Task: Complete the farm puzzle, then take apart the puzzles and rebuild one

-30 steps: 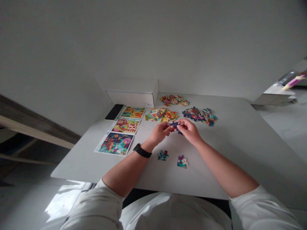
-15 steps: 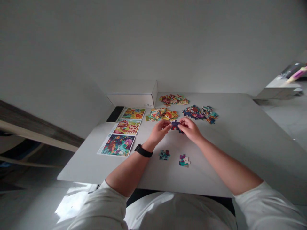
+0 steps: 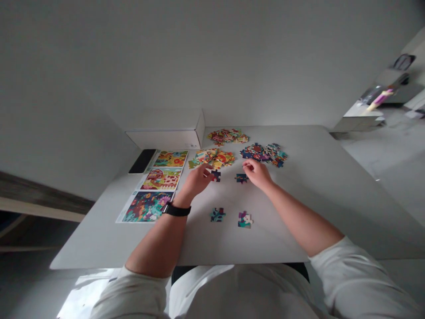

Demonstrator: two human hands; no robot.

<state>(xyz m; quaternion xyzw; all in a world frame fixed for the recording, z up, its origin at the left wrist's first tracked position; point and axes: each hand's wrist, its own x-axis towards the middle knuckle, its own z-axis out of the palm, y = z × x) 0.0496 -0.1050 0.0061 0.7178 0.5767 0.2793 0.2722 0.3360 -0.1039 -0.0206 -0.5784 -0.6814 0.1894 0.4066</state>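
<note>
My left hand [image 3: 197, 179], with a black watch on its wrist, pinches the left edge of a dark blue puzzle piece [image 3: 216, 176] at the table's middle. Another dark puzzle piece [image 3: 241, 178], with some orange on it, lies to the right. Just beside that one is my right hand [image 3: 258, 172], its fingers curled together and nothing visible in them. Closer to me lie a teal leaf-patterned puzzle piece [image 3: 217, 215] and a purple, teal and white puzzle piece [image 3: 245, 219], apart from each other.
Behind my hands are a dark multicoloured pile [image 3: 262, 153], a yellow-orange pile [image 3: 215, 157] and a farther pile [image 3: 228, 136] of puzzle pieces. Picture sheets [image 3: 148, 206], a black phone [image 3: 142, 161] and a white box [image 3: 162, 138] occupy the left side.
My hands have moved apart. The two dark pieces, together between them before, are now separated, one at my left hand and one by my right. The camera view has shifted slightly.
</note>
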